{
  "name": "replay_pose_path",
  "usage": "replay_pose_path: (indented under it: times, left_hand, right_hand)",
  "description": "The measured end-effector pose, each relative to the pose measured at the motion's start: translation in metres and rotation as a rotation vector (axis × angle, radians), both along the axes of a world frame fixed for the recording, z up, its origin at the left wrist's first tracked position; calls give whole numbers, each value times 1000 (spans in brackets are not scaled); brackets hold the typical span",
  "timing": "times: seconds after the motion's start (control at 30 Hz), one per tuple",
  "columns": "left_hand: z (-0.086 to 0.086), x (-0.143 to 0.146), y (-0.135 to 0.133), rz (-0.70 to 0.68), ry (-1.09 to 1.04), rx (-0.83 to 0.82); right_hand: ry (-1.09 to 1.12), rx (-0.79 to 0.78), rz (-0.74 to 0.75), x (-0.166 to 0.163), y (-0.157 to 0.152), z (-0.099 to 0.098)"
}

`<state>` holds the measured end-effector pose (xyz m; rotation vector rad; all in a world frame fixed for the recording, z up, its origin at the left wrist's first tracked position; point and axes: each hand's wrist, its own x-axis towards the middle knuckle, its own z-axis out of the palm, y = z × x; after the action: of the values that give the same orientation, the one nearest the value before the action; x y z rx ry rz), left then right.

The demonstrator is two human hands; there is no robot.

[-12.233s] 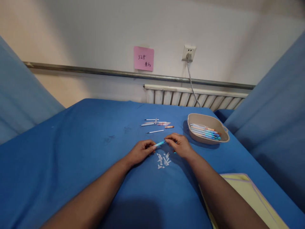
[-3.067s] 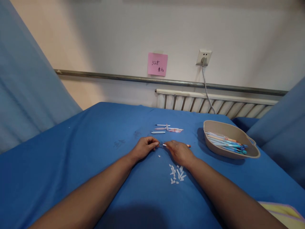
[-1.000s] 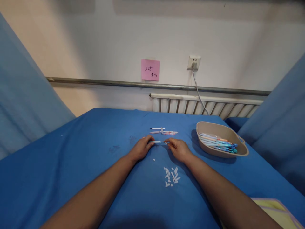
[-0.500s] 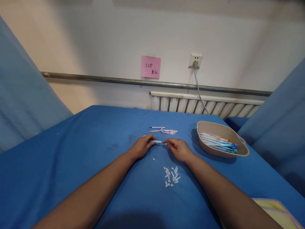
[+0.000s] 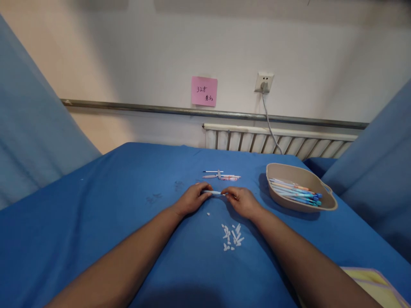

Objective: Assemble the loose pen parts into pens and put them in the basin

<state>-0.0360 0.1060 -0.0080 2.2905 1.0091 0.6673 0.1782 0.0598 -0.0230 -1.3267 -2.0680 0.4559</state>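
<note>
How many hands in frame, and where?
2. Left hand grips the left end of the pale-blue pen; right hand is at its right end. Both hands are visible, though some fingertips are hidden.

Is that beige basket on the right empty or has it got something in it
Not empty: the beige basket shows several pens lying inside.

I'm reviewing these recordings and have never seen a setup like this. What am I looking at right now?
There is no machine: these are a person's bare hands, seen from a head-worn camera looking forward and down. The left hand holds a pale blue pen barrel; the right hand is at its other end, its grip mostly hidden. On the blue cloth, small white pieces lie nearer the person, and slim pen parts beyond the hands. To the right sits a tan basket of pens.
</note>
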Motion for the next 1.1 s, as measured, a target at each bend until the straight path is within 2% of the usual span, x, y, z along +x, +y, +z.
replay_pose_path:
  times: [0.13,0.27,0.5,0.7,0.8,0.97,1.1]
  left_hand:
    - [2,4,-1,53,-142,-149]
    - [5,8,-4,100,-222,-243]
    - [12,12,-14,113,-218,-207]
    - [10,20,-23,72,-217,-243]
    - [7,27,-29,52,-259,-310]
    - [7,35,-37,73,-368,-412]
    - [7,37,-40,65,-392,-459]
  right_hand:
    - [172,18,-49,0,4,-2]
    - [299,-64,-64,3,4,-2]
    - [387,-149,-72,7,1,0]
    - [453,-176,-35,0,0,2]
    - [666,-201,-30,-11,-3,5]
    - [1099,-357,-98,-24,-8,9]
    - [1220,-469,-88,-27,-11,14]
